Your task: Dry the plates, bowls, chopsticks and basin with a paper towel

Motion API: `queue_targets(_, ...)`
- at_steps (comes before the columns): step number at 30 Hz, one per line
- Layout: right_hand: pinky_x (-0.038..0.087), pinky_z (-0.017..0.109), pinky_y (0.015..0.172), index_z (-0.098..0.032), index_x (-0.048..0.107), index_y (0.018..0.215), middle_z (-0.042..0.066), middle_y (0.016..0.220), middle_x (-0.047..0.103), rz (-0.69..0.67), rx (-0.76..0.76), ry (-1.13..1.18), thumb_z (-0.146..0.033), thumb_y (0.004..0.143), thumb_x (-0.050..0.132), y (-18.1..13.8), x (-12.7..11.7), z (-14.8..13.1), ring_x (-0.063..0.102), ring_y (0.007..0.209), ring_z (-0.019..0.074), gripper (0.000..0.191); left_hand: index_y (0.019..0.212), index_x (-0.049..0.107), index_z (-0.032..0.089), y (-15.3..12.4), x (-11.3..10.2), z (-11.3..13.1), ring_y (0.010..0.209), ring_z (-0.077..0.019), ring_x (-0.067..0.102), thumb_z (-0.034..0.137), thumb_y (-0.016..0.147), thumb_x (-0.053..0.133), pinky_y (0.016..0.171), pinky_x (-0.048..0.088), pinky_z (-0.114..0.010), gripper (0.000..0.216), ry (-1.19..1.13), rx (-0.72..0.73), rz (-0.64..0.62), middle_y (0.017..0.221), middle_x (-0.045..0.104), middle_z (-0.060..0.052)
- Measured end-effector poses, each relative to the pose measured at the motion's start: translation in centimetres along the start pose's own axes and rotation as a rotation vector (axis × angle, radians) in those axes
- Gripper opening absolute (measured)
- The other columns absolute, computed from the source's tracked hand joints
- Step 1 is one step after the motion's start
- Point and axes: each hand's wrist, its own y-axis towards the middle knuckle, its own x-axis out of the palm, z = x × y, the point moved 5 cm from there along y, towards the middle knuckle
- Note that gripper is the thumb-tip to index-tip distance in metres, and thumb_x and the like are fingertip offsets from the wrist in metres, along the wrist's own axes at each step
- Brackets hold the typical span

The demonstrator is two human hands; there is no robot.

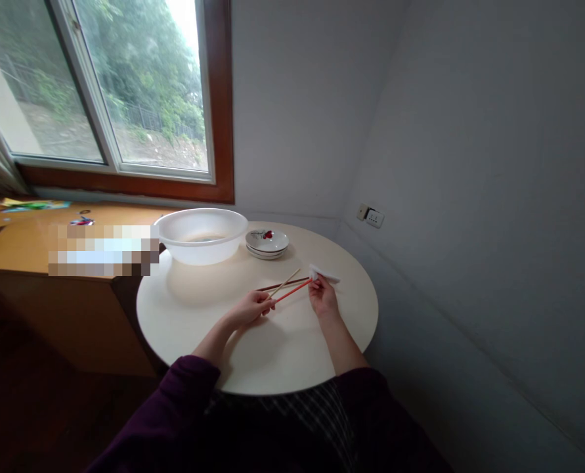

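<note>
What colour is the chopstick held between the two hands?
The chopstick is orange-red; the head view shows it best.

Translucent white basin (201,235) beyond the fingers (264,304) and leftward, stacked saucers (267,243) just beside it, round cream table (282,358) beneath them, wall socket (371,216) far right, window (125,85) well beyond

Translucent plastic basin (201,235); glossy wooden chopsticks (286,287)
</note>
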Motion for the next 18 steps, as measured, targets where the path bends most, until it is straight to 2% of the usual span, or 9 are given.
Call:
queue_targets(6,0.035,0.019,0.041,-0.016,0.052,0.058,-0.006,0.049,0.053,0.131,-0.203,-0.252,-0.017,0.052,0.068,-0.1,-0.3,-0.5,0.044,0.044,0.0063,0.017,0.065,0.054,0.015,0.3,0.0,-0.3,0.041,-0.0052,0.032,0.059,0.068,0.055,0.039,0.024,-0.020,0.045,-0.007,0.000,-0.005,0.048,0.038,0.007)
queue_targets(11,0.040,0.024,0.049,-0.015,0.056,0.061,-0.002,0.054,0.059,0.191,-0.352,-0.442,-0.016,0.051,0.063,-0.3,-0.7,-1.2,0.053,0.054,0.0132,0.011,0.065,0.054,0.015,0.5,-0.1,-0.7,0.039,-0.0047,0.030,0.062,0.067,0.055,0.039,0.023,-0.020,0.047,-0.003,-0.001,-0.006,0.048,0.038,0.007)
queue_targets(15,0.044,0.026,0.060,-0.016,0.059,0.065,0.001,0.064,0.064,0.230,-0.427,-0.524,-0.016,0.051,0.060,-0.5,-1.0,-1.9,0.058,0.070,0.0184,0.015,0.064,0.054,0.015,0.5,0.0,-0.6,0.040,-0.0051,0.032,0.061,0.067,0.055,0.039,0.024,-0.021,0.047,-0.007,0.001,-0.011,0.048,0.039,0.007)
queue_targets(18,0.043,0.025,0.062,-0.016,0.060,0.066,0.001,0.067,0.065,0.269,-0.446,-0.527,-0.014,0.048,0.062,-0.6,-1.2,-2.3,0.058,0.073,0.0178,0.018,0.064,0.053,0.015,0.4,0.0,-0.4,0.040,-0.0050,0.031,0.060,0.067,0.055,0.039,0.022,-0.021,0.045,-0.013,-0.004,-0.002,0.048,0.038,0.007)
